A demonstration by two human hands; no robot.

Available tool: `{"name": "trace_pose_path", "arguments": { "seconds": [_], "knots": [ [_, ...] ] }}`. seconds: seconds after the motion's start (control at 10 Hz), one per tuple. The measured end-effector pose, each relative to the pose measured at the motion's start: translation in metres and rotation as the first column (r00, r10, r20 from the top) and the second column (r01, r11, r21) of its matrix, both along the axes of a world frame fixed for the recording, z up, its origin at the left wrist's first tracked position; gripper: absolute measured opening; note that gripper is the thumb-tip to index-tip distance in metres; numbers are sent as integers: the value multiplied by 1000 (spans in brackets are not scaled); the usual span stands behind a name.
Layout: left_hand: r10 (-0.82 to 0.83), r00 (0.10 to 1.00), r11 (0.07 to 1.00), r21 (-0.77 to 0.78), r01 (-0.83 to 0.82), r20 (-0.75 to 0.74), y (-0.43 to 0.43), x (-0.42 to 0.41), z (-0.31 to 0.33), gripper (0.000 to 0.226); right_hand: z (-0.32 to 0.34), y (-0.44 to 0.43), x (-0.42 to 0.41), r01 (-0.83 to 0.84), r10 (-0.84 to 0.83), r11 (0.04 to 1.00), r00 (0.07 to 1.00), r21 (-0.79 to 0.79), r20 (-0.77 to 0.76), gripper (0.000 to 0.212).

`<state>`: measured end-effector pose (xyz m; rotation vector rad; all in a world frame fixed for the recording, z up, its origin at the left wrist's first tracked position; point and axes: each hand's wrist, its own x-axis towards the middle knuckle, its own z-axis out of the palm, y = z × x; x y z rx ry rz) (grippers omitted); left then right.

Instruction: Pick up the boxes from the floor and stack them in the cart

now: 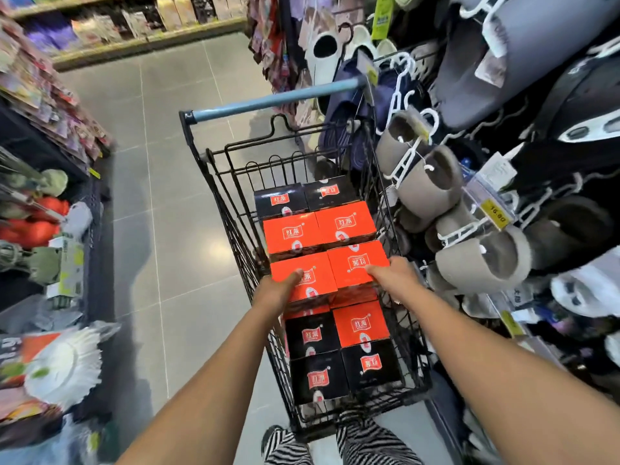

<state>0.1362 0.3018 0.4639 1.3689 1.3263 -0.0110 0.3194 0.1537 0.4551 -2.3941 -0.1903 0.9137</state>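
Two hands (280, 290) (392, 273) hold two orange boxes (317, 278) (355, 263) among perhaps ten in cart (268, 100).

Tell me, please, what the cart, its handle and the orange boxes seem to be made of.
Cart: black coated metal wire, judging by its thin rigid grid. Handle: pale blue, matte, probably plastic over a tube. Orange boxes: printed cardboard, slightly glossy, with crisp folded edges.

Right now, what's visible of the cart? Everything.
The cart is a black wire basket with a blue handle bar at its far end, standing upright on the grey tiled floor, beside a slipper rack. It holds orange boxes and black boxes in stacked pairs. The left hand and right hand grip the top orange pair.
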Motion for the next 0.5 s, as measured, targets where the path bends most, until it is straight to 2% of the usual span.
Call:
{"name": "trace_pose_path", "arguments": {
  "seconds": [0.1, 0.2, 0.3, 0.5],
  "knots": [
    [-84, 996, 994, 65, 84, 2, 5, -9, 9, 66, 9, 4, -17, 5, 18, 992, 983, -129, 181, 47],
    [-144, 987, 976, 157, 153, -66, 12, -23, 19, 72, 13, -3, -36, 3, 43, 988, 956, -158, 289, 49],
    [-245, 959, 920, 278, 277, -144, 25, -38, 32, 75, 25, -13, -57, 32, 33, 981, 945, -192, 327, 52],
    [-411, 888, 762, 457, 459, -206, 29, -65, 77, 65, 64, -34, -106, 51, 52, 965, 923, -256, 381, 55]
  ]
}}
